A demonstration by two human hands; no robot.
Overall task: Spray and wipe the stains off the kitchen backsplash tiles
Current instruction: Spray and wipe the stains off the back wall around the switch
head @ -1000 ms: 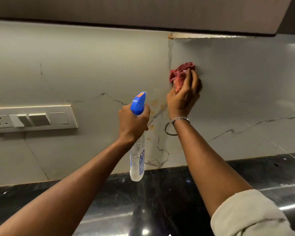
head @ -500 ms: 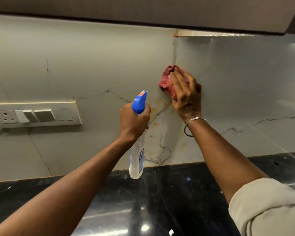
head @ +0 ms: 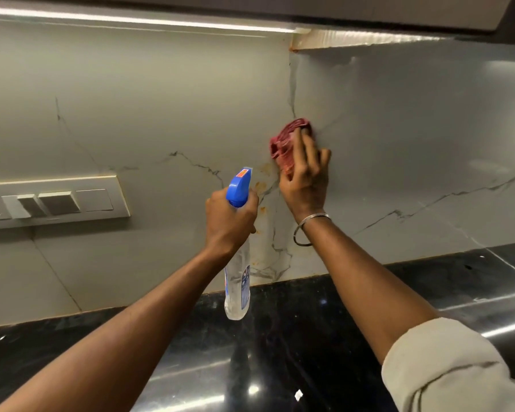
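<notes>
**Wiping the corner seam, stains below not yet reached**

The right hand [head: 305, 176] holds the red cloth [head: 283, 144] bunched under its fingers and pressed against the backsplash tiles [head: 161, 99], just beside the vertical corner seam. The hand is blurred, so how the thumb lies is unclear. The left hand [head: 231, 218] grips the neck of the spray bottle [head: 237, 283], fingers curled round it below the blue head, and holds it off the wall at about 7 o'clock from the cloth.

The orange stains [head: 262, 185] lie at 7 o'clock from the cloth, between the two hands and running down toward 6 o'clock along the dark veining. They look untouched, so the wiping has most of its work ahead. To do this step well, I would keep the cloth flat and firm on the tile, carry it down toward 6 o'clock over the marks in overlapping passes, and turn to a clean fold as it picks up colour. The seam may hold residue and probably needs a fingertip's pressure.

The bottle's long axis is close to upright, head at 12 o'clock, clear base hanging at 6 o'clock over the black countertop [head: 280, 352]. Its nozzle points away from the person, at the stained tile. The switch panel [head: 54, 200] sits at 9 o'clock from the bottle, well apart; spray is best kept off it.
</notes>
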